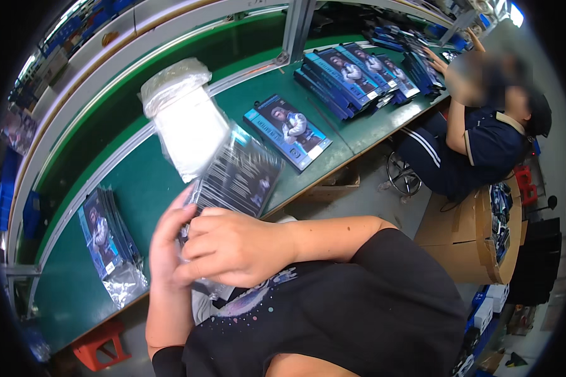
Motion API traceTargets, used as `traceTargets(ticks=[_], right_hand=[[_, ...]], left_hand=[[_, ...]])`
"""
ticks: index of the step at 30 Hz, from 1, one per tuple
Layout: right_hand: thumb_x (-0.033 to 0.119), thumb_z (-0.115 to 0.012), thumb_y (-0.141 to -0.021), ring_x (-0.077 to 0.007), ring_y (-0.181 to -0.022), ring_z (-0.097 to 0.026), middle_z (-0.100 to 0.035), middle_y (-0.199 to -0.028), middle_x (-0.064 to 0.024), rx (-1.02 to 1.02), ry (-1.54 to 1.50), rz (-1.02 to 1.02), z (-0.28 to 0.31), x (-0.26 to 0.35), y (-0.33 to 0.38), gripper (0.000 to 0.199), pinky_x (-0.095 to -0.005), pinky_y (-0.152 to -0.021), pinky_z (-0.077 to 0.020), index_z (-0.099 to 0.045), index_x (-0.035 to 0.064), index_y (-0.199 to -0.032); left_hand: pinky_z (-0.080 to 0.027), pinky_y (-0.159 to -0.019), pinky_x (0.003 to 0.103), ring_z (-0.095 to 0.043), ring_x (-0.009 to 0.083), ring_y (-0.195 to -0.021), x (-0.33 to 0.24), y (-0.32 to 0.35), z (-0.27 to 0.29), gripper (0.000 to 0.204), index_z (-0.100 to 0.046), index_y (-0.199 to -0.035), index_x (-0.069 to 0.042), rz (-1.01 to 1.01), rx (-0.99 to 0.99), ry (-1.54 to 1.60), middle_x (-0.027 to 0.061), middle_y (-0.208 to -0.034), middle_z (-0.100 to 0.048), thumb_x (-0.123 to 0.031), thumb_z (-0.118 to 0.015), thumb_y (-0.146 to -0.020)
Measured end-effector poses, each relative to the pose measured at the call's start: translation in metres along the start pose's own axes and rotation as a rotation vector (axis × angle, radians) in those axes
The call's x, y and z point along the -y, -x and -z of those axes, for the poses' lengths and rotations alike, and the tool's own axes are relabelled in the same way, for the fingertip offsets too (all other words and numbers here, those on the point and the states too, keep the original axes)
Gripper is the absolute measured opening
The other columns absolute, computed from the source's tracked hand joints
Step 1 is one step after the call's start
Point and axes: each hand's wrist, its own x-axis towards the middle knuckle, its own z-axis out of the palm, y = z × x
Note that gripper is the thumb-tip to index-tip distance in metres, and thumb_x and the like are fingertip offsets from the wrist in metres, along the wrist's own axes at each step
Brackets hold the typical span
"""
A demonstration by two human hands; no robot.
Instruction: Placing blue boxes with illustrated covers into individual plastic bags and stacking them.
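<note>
In front of my chest, both hands are on a dark, flat printed box [245, 179] inside a clear plastic bag. My left hand [170, 242] supports its lower left side, thumb up along the edge. My right hand [229, 248] lies across the near end, its fingers curled onto the crinkled plastic. Beyond the wrapped box is a pile of clear plastic bags [192, 129] on the green table. A single blue-and-black printed box [289, 132] lies to its right. To the left sits a stack of similar boxes [100, 232], partly in a clear bag.
Farther right on the green table [324, 166] are several stacks of printed boxes [346, 75]. A co-worker [490, 132] sits there, reaching toward them. A cardboard carton [459, 232] stands at my right. A red stool [100, 345] is below the table.
</note>
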Motion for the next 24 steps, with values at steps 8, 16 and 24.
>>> traceTargets(ticks=[8,16,24], right_hand=[[0.015,-0.068,-0.081,-0.0262,-0.100,-0.057,-0.062,-0.109,-0.0131,-0.417,0.294,-0.384,0.041,-0.051,0.029,0.039,-0.0352,-0.090,-0.0434,-0.060,0.0007,-0.116],[0.051,-0.077,-0.062,-0.0368,-0.118,-0.043,-0.047,-0.124,-0.0249,-0.191,1.012,-1.109,0.046,-0.118,0.093,0.079,-0.0468,-0.097,-0.0340,-0.054,0.0037,-0.121],[0.045,-0.079,-0.066,-0.0280,-0.097,-0.055,-0.052,-0.111,-0.0180,-0.653,0.320,-0.985,0.035,-0.075,0.060,0.082,-0.0362,-0.084,-0.0461,-0.046,-0.0025,-0.125]], left_hand=[[-0.039,-0.099,0.033,-0.053,0.0217,-0.114,-0.038,0.058,0.063,0.048,-0.044,-0.132,0.005,-1.072,-0.778,-1.014,0.0161,-0.127,-0.052,0.008,-0.045,-0.084],[-0.030,-0.106,0.042,-0.040,0.0328,-0.127,-0.039,0.058,0.141,0.042,-0.055,-0.124,-0.005,-0.730,-0.977,-1.839,0.0139,-0.135,-0.047,-0.017,-0.061,-0.084],[-0.042,-0.089,0.042,-0.053,0.0303,-0.105,-0.005,-0.012,0.043,0.037,-0.064,-0.110,-0.009,-0.935,-0.177,-1.887,0.0078,-0.120,-0.058,-0.007,-0.069,-0.073]])
